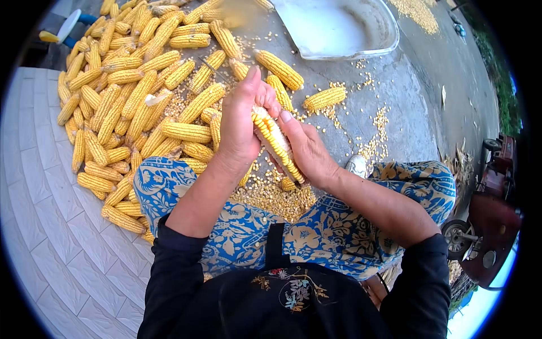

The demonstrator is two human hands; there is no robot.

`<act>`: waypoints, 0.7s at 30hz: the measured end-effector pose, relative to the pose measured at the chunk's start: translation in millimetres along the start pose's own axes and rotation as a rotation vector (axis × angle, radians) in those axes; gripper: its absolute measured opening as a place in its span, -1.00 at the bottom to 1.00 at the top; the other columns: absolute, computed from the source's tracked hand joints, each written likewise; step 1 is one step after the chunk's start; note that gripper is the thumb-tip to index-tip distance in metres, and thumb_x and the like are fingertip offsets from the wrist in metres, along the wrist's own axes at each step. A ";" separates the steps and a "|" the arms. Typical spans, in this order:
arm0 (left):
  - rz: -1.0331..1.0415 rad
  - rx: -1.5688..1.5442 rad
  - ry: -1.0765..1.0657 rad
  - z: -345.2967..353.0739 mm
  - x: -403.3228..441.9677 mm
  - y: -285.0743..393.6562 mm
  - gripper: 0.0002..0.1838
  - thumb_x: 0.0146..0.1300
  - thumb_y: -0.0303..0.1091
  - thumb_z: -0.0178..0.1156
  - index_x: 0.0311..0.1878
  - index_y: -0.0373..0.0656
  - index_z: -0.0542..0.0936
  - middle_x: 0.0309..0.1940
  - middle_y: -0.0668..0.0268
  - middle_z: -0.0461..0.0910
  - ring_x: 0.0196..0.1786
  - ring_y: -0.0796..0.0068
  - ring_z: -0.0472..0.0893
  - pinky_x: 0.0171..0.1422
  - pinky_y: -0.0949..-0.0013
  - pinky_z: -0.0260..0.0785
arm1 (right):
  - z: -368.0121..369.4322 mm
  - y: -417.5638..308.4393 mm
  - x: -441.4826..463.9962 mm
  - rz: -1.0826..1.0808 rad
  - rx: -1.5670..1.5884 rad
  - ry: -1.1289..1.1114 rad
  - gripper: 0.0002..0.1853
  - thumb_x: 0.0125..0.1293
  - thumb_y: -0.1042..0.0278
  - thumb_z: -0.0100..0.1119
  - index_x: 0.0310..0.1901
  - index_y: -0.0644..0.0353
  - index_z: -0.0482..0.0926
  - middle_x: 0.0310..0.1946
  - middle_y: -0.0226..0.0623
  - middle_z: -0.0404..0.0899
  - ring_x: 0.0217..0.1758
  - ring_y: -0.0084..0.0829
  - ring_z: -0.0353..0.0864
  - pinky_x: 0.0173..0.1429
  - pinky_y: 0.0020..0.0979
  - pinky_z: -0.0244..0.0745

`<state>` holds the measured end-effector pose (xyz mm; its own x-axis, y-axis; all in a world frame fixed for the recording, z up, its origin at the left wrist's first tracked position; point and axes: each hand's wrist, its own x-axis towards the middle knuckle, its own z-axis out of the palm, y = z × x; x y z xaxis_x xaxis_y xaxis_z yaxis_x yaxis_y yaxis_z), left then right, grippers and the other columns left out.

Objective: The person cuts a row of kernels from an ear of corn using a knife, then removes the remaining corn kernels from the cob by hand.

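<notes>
In front of my knees, both hands grip one corn cob point(276, 146) that slants down to the right. Yellow kernels remain in rows along it, and a pale strip of its core shows bare. My left hand point(240, 121) is closed round the upper end, thumb pointing up. Wrapped along the right side, my right hand point(307, 148) has its thumb pressed near the top of the cob; its other fingers are partly hidden. Loose kernels point(276, 203) lie on the ground beneath the hands. A thin dark rod point(212, 69) shows just beyond my left hand; whether it is held I cannot tell.
A large heap of corn cobs point(130, 107) lies to the left against pale tiles point(62, 226). Ahead stands a white scoop-shaped container point(389, 42). More kernels point(415, 14) are spread at the far right. A dark red vehicle point(491, 237) stands at the right edge.
</notes>
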<state>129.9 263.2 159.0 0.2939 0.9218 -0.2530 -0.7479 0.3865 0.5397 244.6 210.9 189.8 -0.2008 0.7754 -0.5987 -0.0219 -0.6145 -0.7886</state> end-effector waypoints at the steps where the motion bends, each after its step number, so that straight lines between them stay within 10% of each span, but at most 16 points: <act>1: -0.001 0.000 -0.002 0.8 0.1 0.8 -0.58 0.29 -0.06 0.05 -0.62 -0.06 0.29 -0.63 0.36 0.30 -0.54 0.56 0.34 -0.37 0.47 0.26 | -1.6 2.4 1.0 -0.001 0.000 0.002 -0.41 0.41 -0.15 -0.38 -0.24 0.27 0.47 -0.61 -0.35 0.46 -0.62 -0.57 0.45 -0.53 -0.54 0.37; 6: 0.069 0.223 0.026 0.0 -2.1 4.6 -0.54 0.33 0.02 -0.05 -0.61 -0.04 0.23 -0.58 0.36 0.29 -0.48 0.54 0.29 -0.26 0.41 0.25 | -8.8 0.5 6.0 -0.071 -0.022 -0.134 -0.43 0.37 -0.14 -0.21 -0.03 0.30 0.44 -0.26 -0.32 0.50 -0.18 -0.63 0.42 -0.09 -0.55 0.34; 21: 0.062 0.237 0.188 2.8 -3.8 -4.9 -0.56 0.27 0.03 0.05 -0.57 -0.09 0.32 -0.45 0.32 0.39 -0.34 0.57 0.36 -0.18 0.47 0.24 | -9.2 4.6 11.5 -0.125 -0.003 -0.095 -0.51 0.32 -0.10 -0.08 -0.05 0.23 0.36 -0.34 -0.25 0.50 -0.39 -0.53 0.52 -0.36 -0.52 0.43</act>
<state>134.1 257.9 159.6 0.1201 0.9307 -0.3454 -0.5950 0.3460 0.7254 251.2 218.3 178.0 -0.2882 0.8287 -0.4797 -0.0501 -0.5133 -0.8567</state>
